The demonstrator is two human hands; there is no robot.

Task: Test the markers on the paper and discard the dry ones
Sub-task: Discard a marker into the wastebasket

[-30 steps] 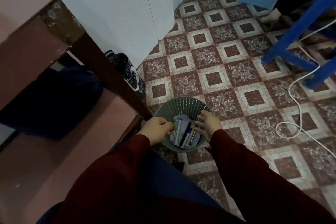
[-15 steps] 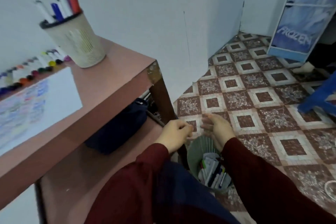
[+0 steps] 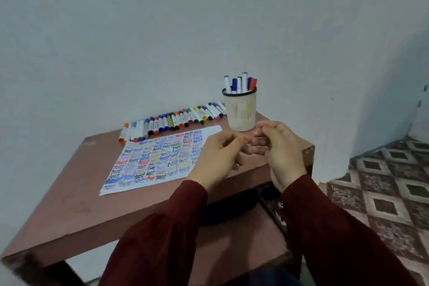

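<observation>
The one table (image 3: 69, 193) carries everything for the job. Both hands hang in the air over its near right corner, so the person seems to be between markers, with nothing being tested or thrown out at this moment. The left hand (image 3: 216, 160) has its fingers loosely curled with the thumb forward, and the right hand (image 3: 283, 153) has its fingers half bent. Neither appears to hold anything, though blur softens the fingertips. The next move probably calls for reaching to the cup (image 3: 241, 111) just beyond the right hand, drawing out a marker, uncapping it and scribbling on bare paper. By count there is one table. One sheet of paper (image 3: 160, 160) lies flat mid-table, nearly filled with coloured "test" marks. One row of markers (image 3: 171, 121) lies along the wall behind the sheet, roughly two dozen, too tightly packed to count exactly. One cup stands at the far right corner, with six standing markers (image 3: 240, 82) in it.
</observation>
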